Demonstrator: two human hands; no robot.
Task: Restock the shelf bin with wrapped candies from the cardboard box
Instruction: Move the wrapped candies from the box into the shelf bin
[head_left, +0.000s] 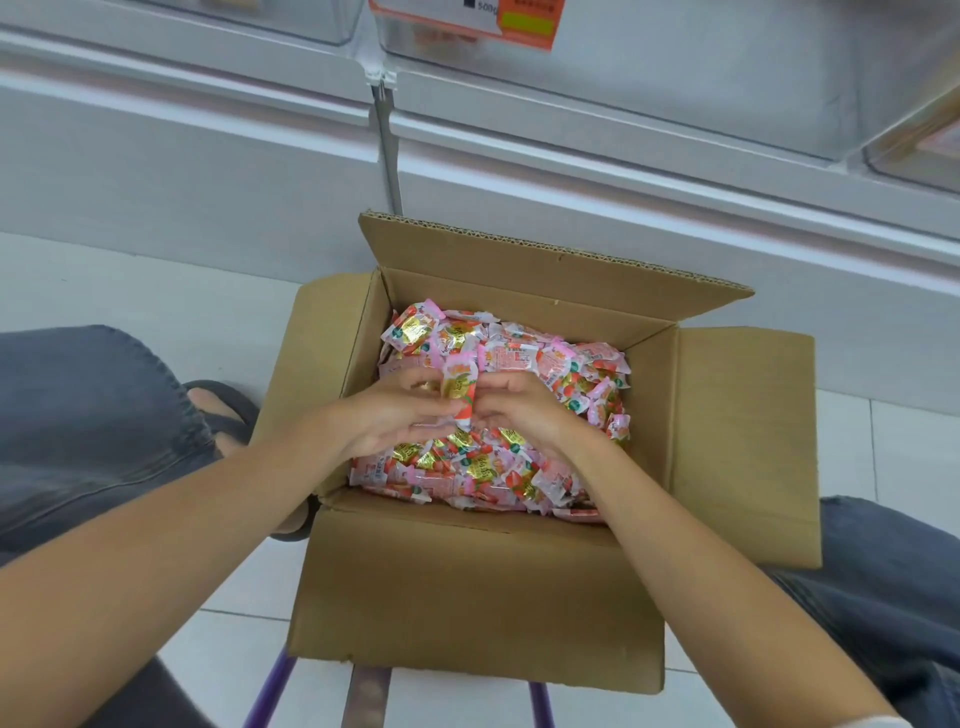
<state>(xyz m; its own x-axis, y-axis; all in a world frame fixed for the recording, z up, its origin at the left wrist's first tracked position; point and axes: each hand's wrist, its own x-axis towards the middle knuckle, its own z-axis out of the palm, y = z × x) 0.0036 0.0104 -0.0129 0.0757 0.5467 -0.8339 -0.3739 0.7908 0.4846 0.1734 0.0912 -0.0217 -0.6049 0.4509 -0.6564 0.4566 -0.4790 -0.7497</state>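
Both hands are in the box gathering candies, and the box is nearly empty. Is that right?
Not quite. In the head view the left hand and right hand are both in the box gathering candies, but the box is far from empty: candies cover it from wall to wall.

White tiled floor (130, 291). Cardboard box (467, 597) at centre, purple frame (267, 691) showing beneath its 6 o'clock edge. Sandalled foot (208, 404) at 9 o'clock. Shelf base (208, 171) at 12 o'clock.
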